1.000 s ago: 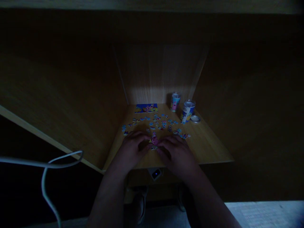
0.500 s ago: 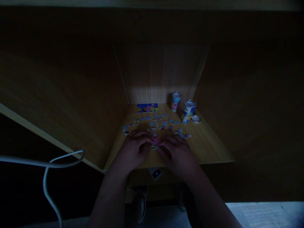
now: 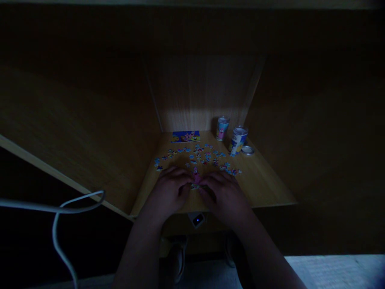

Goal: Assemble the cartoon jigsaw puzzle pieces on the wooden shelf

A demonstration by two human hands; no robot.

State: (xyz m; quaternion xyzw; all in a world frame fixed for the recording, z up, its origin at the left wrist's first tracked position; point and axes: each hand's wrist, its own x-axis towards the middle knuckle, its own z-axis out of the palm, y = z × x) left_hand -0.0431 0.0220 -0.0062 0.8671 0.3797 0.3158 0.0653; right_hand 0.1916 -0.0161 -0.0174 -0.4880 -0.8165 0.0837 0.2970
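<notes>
Both my hands rest on a small wooden desk [image 3: 264, 188] in dim light. My left hand [image 3: 170, 189] and my right hand [image 3: 224, 192] curl toward each other, fingertips pinching a small joined cluster of pink puzzle pieces [image 3: 195, 178] between them. Several loose puzzle pieces [image 3: 200, 156] lie scattered just beyond my fingers. How firmly each hand grips the cluster is hard to see in the dark.
A blue reference picture [image 3: 185, 137] lies at the desk's back. Two cartoon-printed tins [image 3: 222, 128] [image 3: 238, 140] stand at the back right, a round lid [image 3: 247, 150] beside them. Wooden walls enclose the desk. A white cable [image 3: 60, 224] hangs at left.
My hands have closed in slightly around the pink cluster, hiding more of it. Nothing else has moved.
</notes>
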